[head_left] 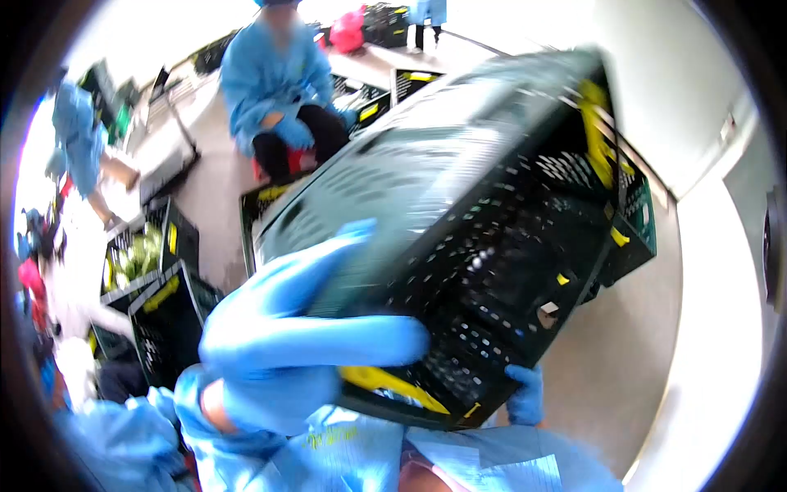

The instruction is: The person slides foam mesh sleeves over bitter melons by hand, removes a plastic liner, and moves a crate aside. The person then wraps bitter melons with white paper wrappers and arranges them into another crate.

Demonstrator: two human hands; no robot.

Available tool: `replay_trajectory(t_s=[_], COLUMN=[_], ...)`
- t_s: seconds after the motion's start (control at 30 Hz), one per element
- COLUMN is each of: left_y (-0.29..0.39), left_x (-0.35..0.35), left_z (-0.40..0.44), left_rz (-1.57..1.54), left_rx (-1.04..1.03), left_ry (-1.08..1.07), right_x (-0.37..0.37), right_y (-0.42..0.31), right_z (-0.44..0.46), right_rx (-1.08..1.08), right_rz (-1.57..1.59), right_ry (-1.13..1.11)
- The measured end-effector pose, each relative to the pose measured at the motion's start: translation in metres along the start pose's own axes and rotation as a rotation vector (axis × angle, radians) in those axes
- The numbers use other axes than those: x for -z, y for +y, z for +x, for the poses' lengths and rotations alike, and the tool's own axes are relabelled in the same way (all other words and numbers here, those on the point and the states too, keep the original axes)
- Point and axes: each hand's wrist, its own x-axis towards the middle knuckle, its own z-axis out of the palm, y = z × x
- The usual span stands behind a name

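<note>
A dark green plastic crate with yellow handle pieces fills the middle of the view, tilted on its side and blurred by motion. Its perforated hollow inside faces right and toward me. My left hand, in a blue glove, grips the near end of the crate around a yellow handle, fingers stretched along the outside. Lower right, my right hand, also blue-gloved, holds the crate's near right corner; most of it is hidden behind the rim.
Another crate stands on the floor behind on the right, near a white wall. To the left are a crate of green vegetables and a dark crate. A person in a blue gown sits ahead; another person stands far left.
</note>
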Motion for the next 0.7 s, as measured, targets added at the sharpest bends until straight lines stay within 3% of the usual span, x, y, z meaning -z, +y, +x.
replay_trajectory(t_s=[0.03,0.13,0.23,0.33,0.47,0.53,0.6,0.63,0.7], left_y=[0.004,0.024,0.039,0.05,0.053,0.039,0.007,-0.012,-0.047], left_x=[-0.004,-0.058,-0.103,-0.145,-0.247,-0.242,-0.263,-0.265,-0.264], left_z=[0.014,0.018,0.026,0.044,0.065,0.033,-0.018,-0.046,-0.091], left_rz=[-0.015,0.059,-0.039,-0.327,-0.561,-0.492,-0.556,-0.631,-0.403], left_rx=[-0.086,-0.175,-0.415,-0.577,-0.638,-0.714,-0.664,-0.55,-0.391], left_ry=[-0.163,-0.13,-0.225,-0.124,-0.265,0.089,-0.339,-0.444,-0.638], right_x=[-0.001,-0.005,-0.002,0.014,0.053,0.077,0.103,0.115,0.137], right_y=[0.007,0.023,0.039,0.043,0.036,0.03,0.027,0.027,0.03], right_z=[-0.007,-0.019,-0.021,-0.016,-0.035,-0.056,-0.072,-0.079,-0.097], right_rx=[0.003,-0.05,-0.125,-0.211,-0.331,-0.388,-0.435,-0.456,-0.492], right_rz=[0.011,-0.041,-0.108,-0.161,-0.191,-0.189,-0.167,-0.156,-0.128], right_ry=[-0.002,0.011,0.042,0.098,0.256,0.363,0.464,0.507,0.593])
